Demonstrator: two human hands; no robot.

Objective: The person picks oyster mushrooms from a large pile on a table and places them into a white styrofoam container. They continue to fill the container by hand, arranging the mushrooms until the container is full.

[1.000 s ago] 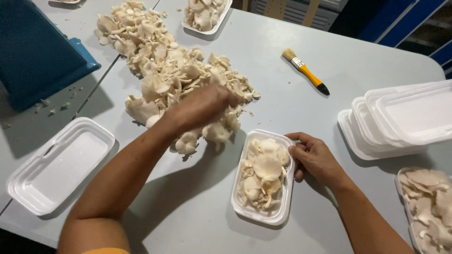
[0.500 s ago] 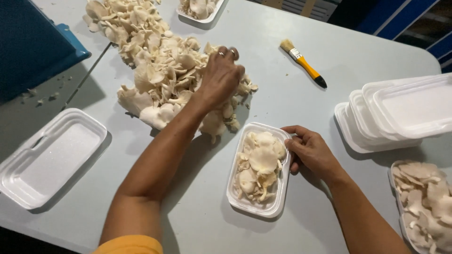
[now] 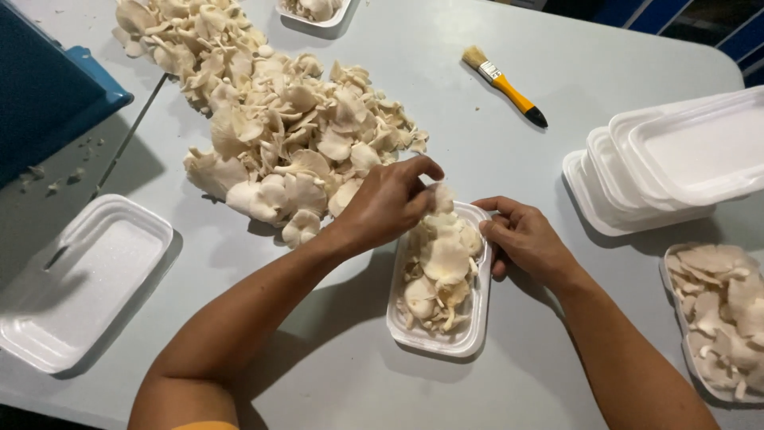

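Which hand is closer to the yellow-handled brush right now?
The right hand, though not by much. It rests on the mushroom tray's right rim, below the brush. The left hand sits over the tray's top left, further to the brush's lower left.

I am at a produce-packing bench: a pale grey work table (image 3: 557,119) with a far-left heap of loose oyster mushrooms (image 3: 278,127), stacked white foam trays (image 3: 660,159) at right, a cleaning brush (image 3: 504,85) and blue crates (image 3: 48,87).

Matt foam tray (image 3: 474,341) (smooth table (image 3: 493,119))
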